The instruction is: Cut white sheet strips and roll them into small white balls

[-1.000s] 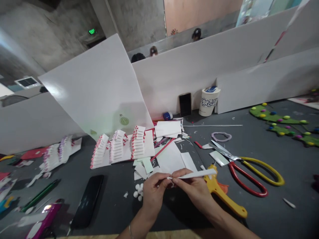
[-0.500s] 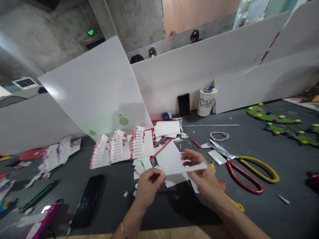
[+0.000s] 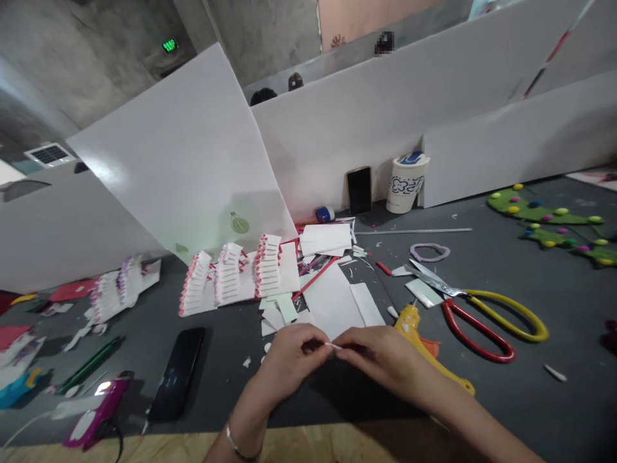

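Note:
A small white paper piece (image 3: 332,346) is pinched between the fingertips of both hands, low in the middle of the view. My left hand (image 3: 294,350) is closed on its left end, and my right hand (image 3: 380,357) is closed on its right end. Most of the piece is hidden by the fingers. White sheets (image 3: 332,299) lie on the dark table just beyond the hands. A yellow glue gun (image 3: 409,321) lies beside my right hand, partly covered by the forearm.
Large scissors (image 3: 456,293) lie at the right, near green felt shapes (image 3: 535,209). Cards with red-tipped strips (image 3: 267,270) stand left of centre. A black phone (image 3: 177,373) and a purple tool (image 3: 99,411) are at the left. A cup (image 3: 406,183) stands by the white partition.
My right hand has moved down and left, and its fingers have closed near my left fingertips. The white strip, long in view before, now shows only as a small bit. The view has shifted slightly.

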`<state>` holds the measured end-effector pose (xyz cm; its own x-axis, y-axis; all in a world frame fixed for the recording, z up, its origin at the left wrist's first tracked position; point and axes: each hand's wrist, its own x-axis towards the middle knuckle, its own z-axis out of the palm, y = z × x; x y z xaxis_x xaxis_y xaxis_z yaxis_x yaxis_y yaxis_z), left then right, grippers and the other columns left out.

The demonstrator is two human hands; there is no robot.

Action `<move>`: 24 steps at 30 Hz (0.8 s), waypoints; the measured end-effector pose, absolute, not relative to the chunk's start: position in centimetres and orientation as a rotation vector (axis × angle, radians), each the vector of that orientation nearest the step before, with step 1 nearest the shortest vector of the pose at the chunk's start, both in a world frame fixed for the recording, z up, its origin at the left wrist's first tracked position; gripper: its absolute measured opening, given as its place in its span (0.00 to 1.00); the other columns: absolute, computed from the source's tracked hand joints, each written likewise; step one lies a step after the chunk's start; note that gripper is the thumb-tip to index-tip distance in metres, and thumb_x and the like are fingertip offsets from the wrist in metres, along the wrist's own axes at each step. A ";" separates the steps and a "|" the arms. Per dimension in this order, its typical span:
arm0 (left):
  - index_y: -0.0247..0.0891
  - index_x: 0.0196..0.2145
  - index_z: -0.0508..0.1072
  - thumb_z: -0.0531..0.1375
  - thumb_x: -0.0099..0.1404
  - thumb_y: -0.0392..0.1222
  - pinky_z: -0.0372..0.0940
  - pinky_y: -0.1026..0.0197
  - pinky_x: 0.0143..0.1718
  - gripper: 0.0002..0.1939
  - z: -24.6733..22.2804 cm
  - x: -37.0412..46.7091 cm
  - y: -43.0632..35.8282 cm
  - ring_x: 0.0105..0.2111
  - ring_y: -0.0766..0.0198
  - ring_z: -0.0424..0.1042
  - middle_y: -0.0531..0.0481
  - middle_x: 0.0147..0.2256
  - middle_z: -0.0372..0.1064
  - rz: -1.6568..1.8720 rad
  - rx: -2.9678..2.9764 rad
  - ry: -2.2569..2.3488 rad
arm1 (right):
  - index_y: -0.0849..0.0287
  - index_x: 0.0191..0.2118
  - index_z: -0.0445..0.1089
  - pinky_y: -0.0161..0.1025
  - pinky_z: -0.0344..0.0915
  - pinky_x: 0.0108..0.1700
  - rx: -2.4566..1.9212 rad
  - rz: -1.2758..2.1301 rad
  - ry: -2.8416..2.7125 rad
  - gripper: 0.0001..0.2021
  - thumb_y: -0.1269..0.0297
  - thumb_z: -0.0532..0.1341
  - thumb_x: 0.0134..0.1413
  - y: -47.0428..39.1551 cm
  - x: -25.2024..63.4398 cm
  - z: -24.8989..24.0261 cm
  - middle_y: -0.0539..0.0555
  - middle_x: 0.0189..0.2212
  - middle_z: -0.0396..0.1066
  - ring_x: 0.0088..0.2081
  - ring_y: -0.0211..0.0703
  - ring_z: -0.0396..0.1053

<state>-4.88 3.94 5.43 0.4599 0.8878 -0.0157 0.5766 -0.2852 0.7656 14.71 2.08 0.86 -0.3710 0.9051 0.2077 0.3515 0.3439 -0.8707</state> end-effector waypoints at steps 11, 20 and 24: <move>0.39 0.26 0.78 0.68 0.54 0.41 0.65 0.66 0.29 0.04 3.7 -5.2 4.1 0.26 0.65 0.72 0.52 0.25 0.75 0.884 1.774 1.267 | 0.53 0.35 0.73 0.32 0.61 0.29 -1.120 1.102 -1.778 0.08 0.61 0.57 0.59 1.8 13.8 0.8 0.48 0.26 0.75 0.26 0.38 0.70; 0.39 0.31 0.79 0.66 0.56 0.38 0.69 0.66 0.29 0.04 2.6 -4.5 3.6 0.25 0.65 0.75 0.51 0.26 0.76 0.986 1.505 1.142 | 0.55 0.32 0.69 0.31 0.59 0.26 -1.144 1.049 -1.685 0.05 0.64 0.56 0.57 1.8 13.2 0.2 0.47 0.23 0.71 0.24 0.37 0.66; 0.39 0.33 0.79 0.64 0.58 0.38 0.71 0.66 0.30 0.05 2.7 -4.5 3.8 0.25 0.65 0.76 0.51 0.27 0.77 0.964 1.449 1.138 | 0.56 0.33 0.69 0.31 0.58 0.26 -1.159 1.018 -1.688 0.06 0.64 0.56 0.58 1.9 13.2 0.2 0.47 0.22 0.71 0.23 0.36 0.66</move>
<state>-4.48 3.76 2.72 0.2348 0.9720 0.0020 0.1624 -0.0412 0.9859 13.20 1.91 0.24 -0.2304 0.9557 0.1835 0.2836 0.2463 -0.9268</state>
